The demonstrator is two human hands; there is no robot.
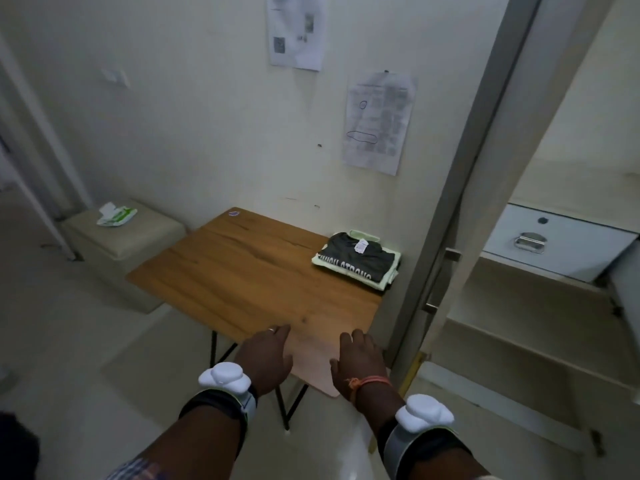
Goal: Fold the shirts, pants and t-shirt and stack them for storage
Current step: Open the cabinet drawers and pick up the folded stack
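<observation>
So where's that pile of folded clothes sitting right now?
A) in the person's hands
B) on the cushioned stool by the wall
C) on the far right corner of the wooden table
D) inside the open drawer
C: the stack of folded clothes, dark t-shirt on top, lies on the wooden table at its far right corner, while the left hand and right hand hold nothing.

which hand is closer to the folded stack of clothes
Right. The right hand rests open on the table's near edge, on the same side as the stack at the far right corner. The left hand rests open further left.
</observation>
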